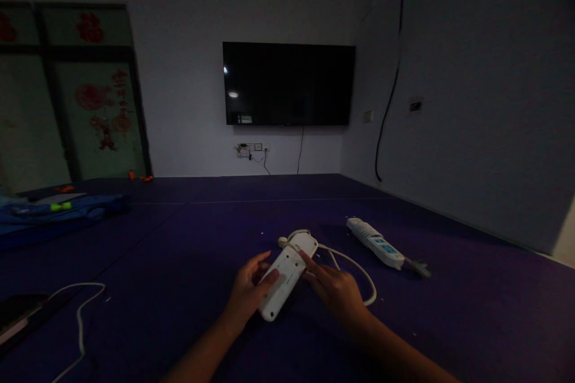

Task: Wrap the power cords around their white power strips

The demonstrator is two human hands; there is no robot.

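A white power strip (284,282) is turned with its screw-dotted underside up, slanting away from me. My left hand (250,288) grips its left edge, thumb on the underside and fingers around the side. At the far end, my right hand (336,287) presses its index finger near a turn of white cord (359,269); its other fingers are partly hidden at the strip's right edge. The cord crosses the far end and loops out to the right. To the right lies another white power strip (376,243), its own cord wound around its far part.
The purple surface (202,239) carries both strips. At left are blue cloth (90,208), a dark device (22,314) and a white cable (81,323). A television (290,84) hangs on the back wall; a black cable (390,108) dangles at right.
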